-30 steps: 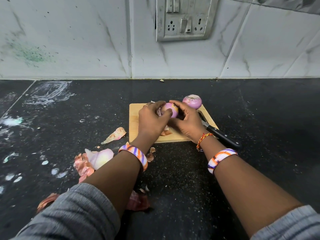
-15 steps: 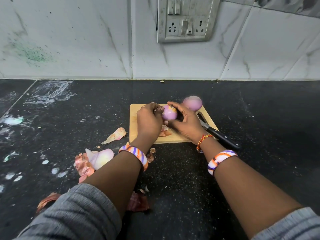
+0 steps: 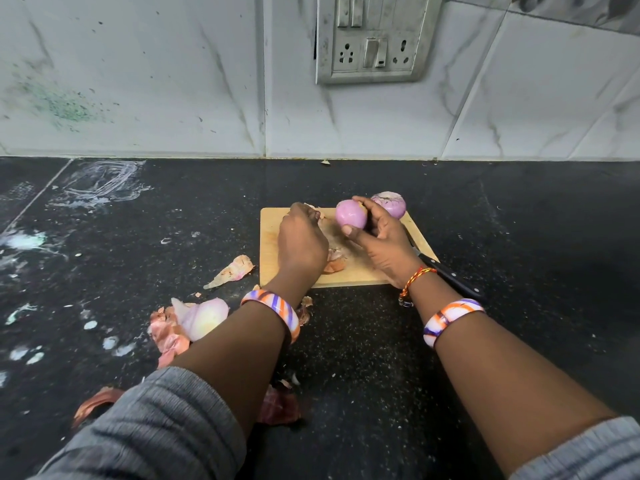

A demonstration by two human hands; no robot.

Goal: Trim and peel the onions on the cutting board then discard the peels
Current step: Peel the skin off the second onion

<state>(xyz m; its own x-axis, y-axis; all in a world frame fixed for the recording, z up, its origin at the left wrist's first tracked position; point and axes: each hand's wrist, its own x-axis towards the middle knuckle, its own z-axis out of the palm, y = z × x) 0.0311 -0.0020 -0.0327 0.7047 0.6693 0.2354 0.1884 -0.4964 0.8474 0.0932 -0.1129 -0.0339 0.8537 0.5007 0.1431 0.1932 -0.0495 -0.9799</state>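
Black counter (image 3: 381,358) is bearing the cutting board (image 3: 270,237). Right hand (image 3: 384,244) is clamping 1 peeled onion (image 3: 350,213) clear for inspection; left hand (image 3: 301,242) is curling over peels (image 3: 334,261), its fingers unclear.

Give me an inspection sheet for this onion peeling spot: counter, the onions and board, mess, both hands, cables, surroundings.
Surface: black counter, speckled, white smears at left.
Job's things: wooden cutting board; peeled onion in the right hand; second onion at the board's far edge; knife at the board's right edge, under the right wrist.
Clutter: onion peels on the counter left of the board, more scraps on the board.
Grippers: right hand grips the onion; left hand closed over the board, contents unclear.
Cables: nothing seen.
Surroundings: marble wall tiles, switch and socket panel.
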